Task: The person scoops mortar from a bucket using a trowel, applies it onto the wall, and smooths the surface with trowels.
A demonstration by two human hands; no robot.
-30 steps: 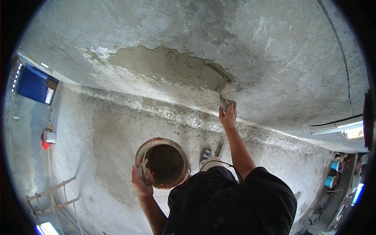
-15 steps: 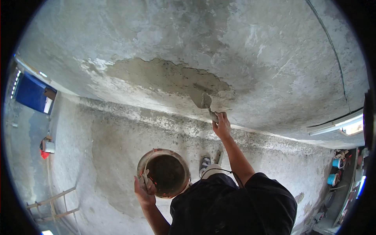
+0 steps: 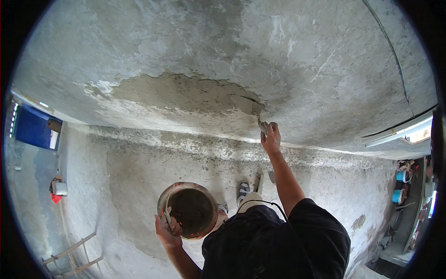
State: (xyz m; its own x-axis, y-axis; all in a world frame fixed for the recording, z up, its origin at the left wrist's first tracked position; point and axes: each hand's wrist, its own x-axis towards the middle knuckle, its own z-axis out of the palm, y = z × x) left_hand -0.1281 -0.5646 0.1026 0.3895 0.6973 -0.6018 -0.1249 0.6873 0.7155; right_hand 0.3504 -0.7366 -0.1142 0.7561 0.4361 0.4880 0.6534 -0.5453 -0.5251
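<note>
My right hand [image 3: 271, 137] is closed round the handle of a pointed trowel [image 3: 248, 105]. The trowel's blade lies against the right end of a darker, wet-looking mortar patch [image 3: 181, 93] on the grey wall, and its outline partly blends into the mortar. At lower left, my left hand [image 3: 168, 232] grips the mortar-smeared handle of a round bucket [image 3: 211, 197] beside my body. Dark grey mortar [image 3: 191, 213] sits inside the bucket. Fingers hide part of the handle and the bucket's near left rim.
The rough wall [image 3: 316, 56] meets the concrete floor [image 3: 134, 200] just beyond my feet. A wooden ladder-like frame [image 3: 76, 253] is at lower left. Blue containers [image 3: 398, 195] stand along the right side. A cable [image 3: 392, 51] runs down the wall at upper right.
My right hand and the trowel have shifted right and slightly up along the patch, with the blade now angled more sideways. My left hand still holds the bucket, slightly lower left in view.
</note>
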